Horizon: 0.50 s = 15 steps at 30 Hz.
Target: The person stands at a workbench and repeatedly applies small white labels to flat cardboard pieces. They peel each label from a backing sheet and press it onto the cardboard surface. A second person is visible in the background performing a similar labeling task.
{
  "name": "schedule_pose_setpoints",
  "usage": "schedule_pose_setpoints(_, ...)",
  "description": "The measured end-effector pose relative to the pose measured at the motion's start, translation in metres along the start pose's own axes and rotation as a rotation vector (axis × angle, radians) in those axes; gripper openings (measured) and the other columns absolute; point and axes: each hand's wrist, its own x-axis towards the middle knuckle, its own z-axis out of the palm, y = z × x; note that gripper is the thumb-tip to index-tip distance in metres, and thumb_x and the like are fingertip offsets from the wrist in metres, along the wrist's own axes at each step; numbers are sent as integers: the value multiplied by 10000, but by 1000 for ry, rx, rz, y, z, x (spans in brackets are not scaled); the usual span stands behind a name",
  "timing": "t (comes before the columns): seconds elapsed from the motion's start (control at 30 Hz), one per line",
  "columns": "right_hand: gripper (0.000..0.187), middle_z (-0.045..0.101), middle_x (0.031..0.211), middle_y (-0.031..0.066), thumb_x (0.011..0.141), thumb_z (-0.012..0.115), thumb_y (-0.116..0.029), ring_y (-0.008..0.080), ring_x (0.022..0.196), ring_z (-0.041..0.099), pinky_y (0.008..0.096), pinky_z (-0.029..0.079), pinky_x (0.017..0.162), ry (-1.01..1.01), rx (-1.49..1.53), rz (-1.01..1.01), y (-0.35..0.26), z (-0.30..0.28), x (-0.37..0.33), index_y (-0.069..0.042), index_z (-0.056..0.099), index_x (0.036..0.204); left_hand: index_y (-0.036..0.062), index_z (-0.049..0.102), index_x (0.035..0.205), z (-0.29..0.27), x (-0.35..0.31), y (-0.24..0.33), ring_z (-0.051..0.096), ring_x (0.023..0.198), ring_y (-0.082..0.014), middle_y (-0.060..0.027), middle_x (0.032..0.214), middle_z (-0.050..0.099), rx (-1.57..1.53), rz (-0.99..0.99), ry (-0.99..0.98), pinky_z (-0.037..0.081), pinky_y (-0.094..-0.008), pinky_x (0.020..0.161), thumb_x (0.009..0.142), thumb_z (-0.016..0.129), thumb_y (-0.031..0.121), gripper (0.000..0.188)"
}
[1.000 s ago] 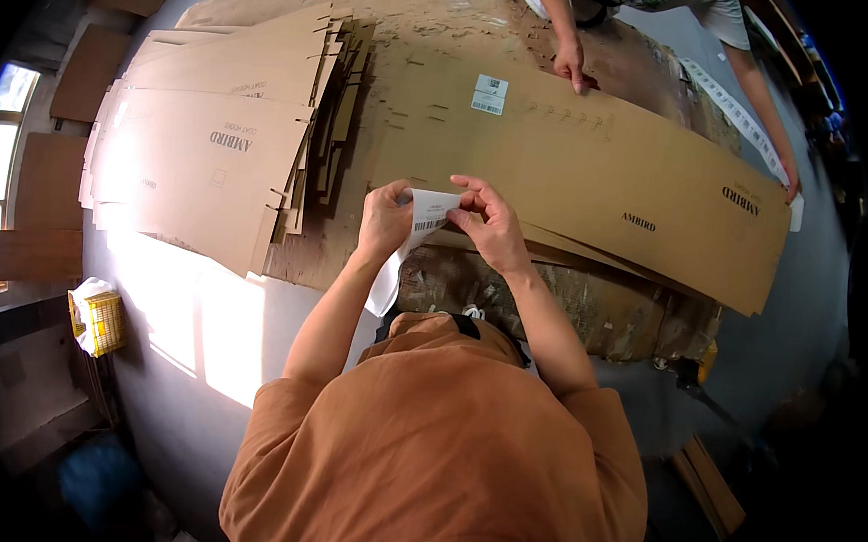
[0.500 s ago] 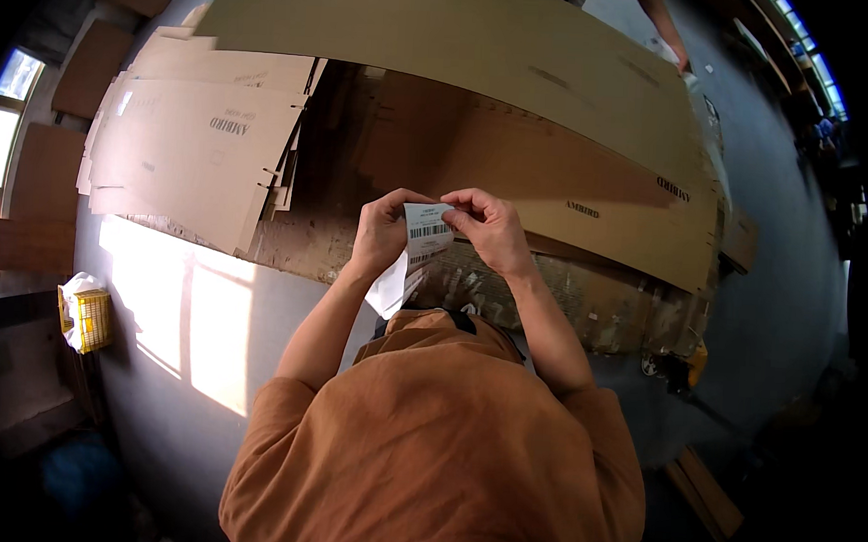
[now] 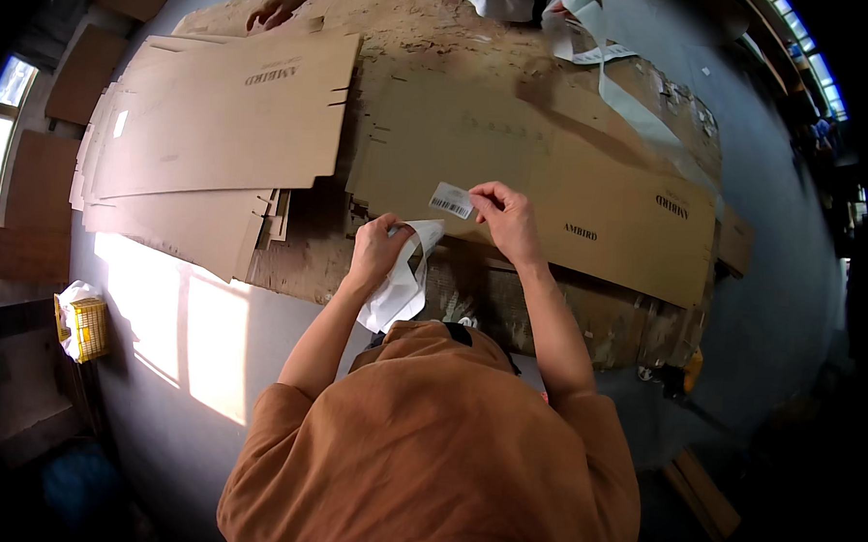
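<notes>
Between thumb and fingers, my right hand (image 3: 507,224) pinches the edge of a small white barcode label (image 3: 451,201). The label hangs above the flat printed cardboard sheet (image 3: 525,173) in front of me. Lower and to the left, my left hand (image 3: 377,251) is closed on a curling white strip of label paper (image 3: 404,287), which dangles toward my waist. Label and strip are apart. Beneath both hands, the worn edge of the cardboard-covered table (image 3: 491,298) shows.
A stack of flat cardboard sheets (image 3: 218,116) lies on the left. Across the table, a co-worker's hand (image 3: 274,10) reaches over its far edge; the other is by a long white strip (image 3: 607,70). A yellow basket (image 3: 88,326) stands at the left.
The label has come off the strip into my right hand. The large top cardboard sheet has left the middle, and a sheet now lies further across the left stack. More of the co-worker shows.
</notes>
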Motion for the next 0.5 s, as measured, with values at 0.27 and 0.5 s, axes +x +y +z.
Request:
schedule_pose_setpoints(0.27,120,615,688,26,853,607,-107,87,579,533,243,430,551,-16,-114,161,59,12,142,-2,657,880,1,628,901,18,46,-26,591,850,-346,-155,891,596,20,196,-17,472,-385,740,778,596,67,143)
schedule_pose_setpoints(0.5,157,675,813,147,806,634,-146,258,747,638,352,480,709,-29,-350,126,110,41,215,-12,676,874,-1,623,898,29,63,-48,598,862,-341,-145,908,600,-59,164,-53,478,-374,737,762,621,50,145)
